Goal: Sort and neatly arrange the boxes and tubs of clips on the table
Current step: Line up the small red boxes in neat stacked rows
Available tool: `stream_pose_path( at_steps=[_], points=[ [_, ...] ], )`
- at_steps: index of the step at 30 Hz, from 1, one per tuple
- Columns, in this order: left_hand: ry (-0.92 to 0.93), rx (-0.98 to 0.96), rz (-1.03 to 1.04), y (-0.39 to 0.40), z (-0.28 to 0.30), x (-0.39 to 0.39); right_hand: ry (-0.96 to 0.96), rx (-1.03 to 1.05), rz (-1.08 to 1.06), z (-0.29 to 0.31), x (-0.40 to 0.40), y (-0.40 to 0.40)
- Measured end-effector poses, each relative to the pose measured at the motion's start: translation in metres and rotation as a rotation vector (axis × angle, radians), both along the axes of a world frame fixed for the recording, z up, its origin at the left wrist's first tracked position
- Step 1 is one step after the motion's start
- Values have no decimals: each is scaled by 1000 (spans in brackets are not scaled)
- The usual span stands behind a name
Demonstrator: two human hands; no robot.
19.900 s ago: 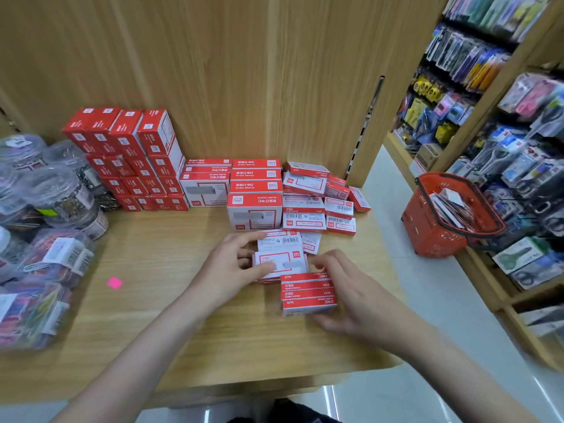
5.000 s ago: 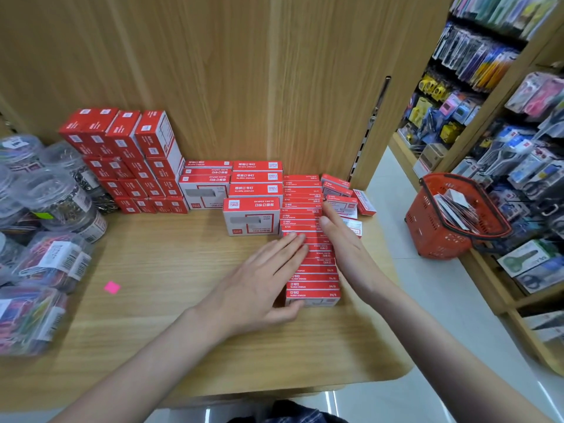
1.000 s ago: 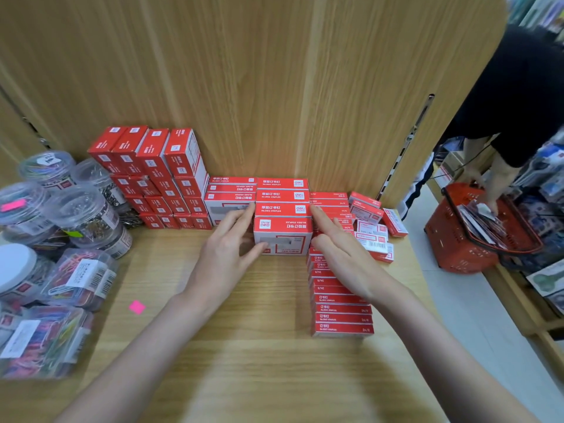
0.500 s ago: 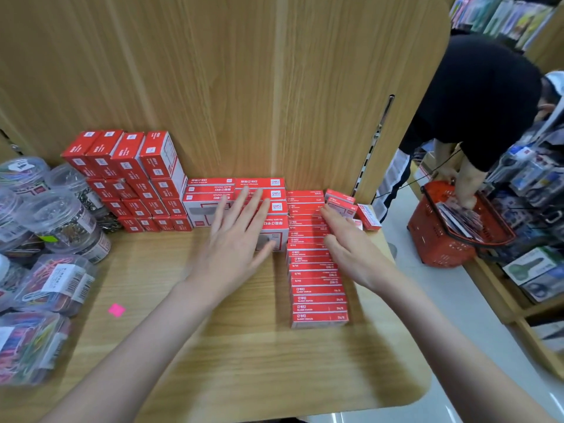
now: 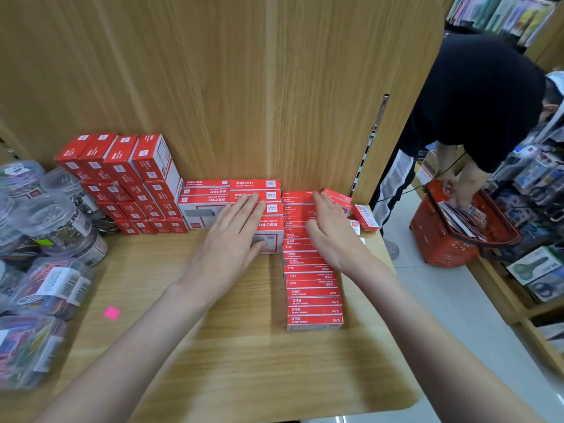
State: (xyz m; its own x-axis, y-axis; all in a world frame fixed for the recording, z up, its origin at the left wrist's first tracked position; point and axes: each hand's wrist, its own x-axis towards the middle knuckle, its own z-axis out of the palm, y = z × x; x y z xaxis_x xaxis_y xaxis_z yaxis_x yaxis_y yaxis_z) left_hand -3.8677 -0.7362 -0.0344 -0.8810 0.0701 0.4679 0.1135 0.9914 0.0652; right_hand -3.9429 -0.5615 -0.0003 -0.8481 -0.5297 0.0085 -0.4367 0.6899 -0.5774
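Left hand [image 5: 227, 239]: fingers straight, flat on stacked white-and-red boxes [image 5: 268, 230].
Right hand [image 5: 331, 232]: fingers extended, apparently resting on long row of red boxes [image 5: 312, 296].
Tubs [image 5: 58, 224]: on desk [image 5: 244, 361], well left of fingers.

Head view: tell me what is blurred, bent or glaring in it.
Head view: both forearms smear toward the bottom edge, while the left hand and right hand stay fairly sharp; wide-angle distortion bows the table edge and tilts the shelving at right; soft overhead light, faint shadows under the arms, and mild glare only on the clear tubs at left.
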Motion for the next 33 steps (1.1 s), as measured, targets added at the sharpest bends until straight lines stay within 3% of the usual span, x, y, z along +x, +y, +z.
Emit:
stream_pose_path(
  at_steps=[5, 8, 11, 21, 26, 29, 33],
  points=[
    [-12, -26, 7, -1, 1, 0, 71, 6, 53, -2, -8, -5],
    [-19, -62, 12, -3, 3, -1, 137, 132, 50, -4, -12, -8],
    [-26, -72, 24, -1, 4, -1, 86, 160, 126, 3, -8, -15],
    [80, 39, -72, 11, 6, 24, -118, -197, 108, 9, 27, 49],
    [28, -54, -26, 15, 4, 26, -109, -298, 42, 1, 27, 44],
    [-44, -128, 27, 11, 9, 16, -84, -264, -2, 0, 18, 30],
    [-131, -132, 60, 7, 5, 9, 19, -45, 16, -1, 14, 16]
  ],
)
